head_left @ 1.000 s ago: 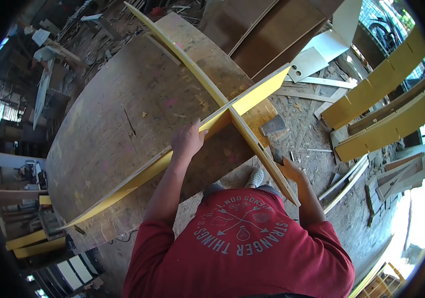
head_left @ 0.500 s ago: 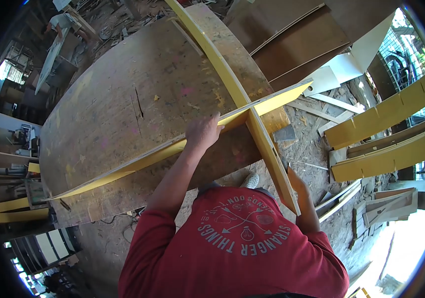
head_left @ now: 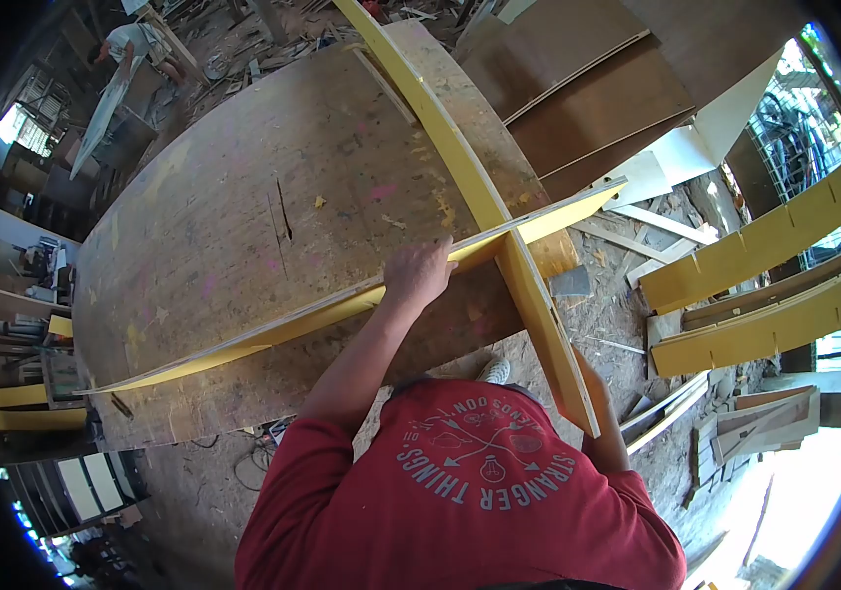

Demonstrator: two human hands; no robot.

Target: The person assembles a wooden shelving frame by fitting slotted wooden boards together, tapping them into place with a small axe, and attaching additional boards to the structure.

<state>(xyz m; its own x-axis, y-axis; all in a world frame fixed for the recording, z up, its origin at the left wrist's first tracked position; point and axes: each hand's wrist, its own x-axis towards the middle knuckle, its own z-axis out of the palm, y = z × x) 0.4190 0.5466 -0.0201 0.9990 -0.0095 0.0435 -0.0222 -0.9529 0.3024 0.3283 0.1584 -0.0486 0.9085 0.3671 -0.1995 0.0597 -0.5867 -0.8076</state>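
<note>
Two long yellow boards cross each other on edge over a worn wooden table [head_left: 234, 226]. My left hand [head_left: 419, 274] is wrapped over the top edge of the lengthwise yellow board [head_left: 312, 313], left of the crossing. The other yellow board [head_left: 452, 152] runs from the far side of the table, through the crossing, to a near end beside my body. My right hand [head_left: 590, 382] is behind that near end; its fingers are hidden by the board. Several dark marks and a crack show on the tabletop.
Notched yellow boards [head_left: 765, 241] stand at the right. Brown panels [head_left: 578, 88] lean beyond the table. A grey block [head_left: 570, 283] is by the table's right corner. At the upper left another person [head_left: 133, 44] bends over a pale board. Wood scraps litter the floor.
The view has shifted, so the boards and table appear lower and farther right than the crossing first did. My left hand stays on its board; my right hand's fingers have become hidden behind the other.
</note>
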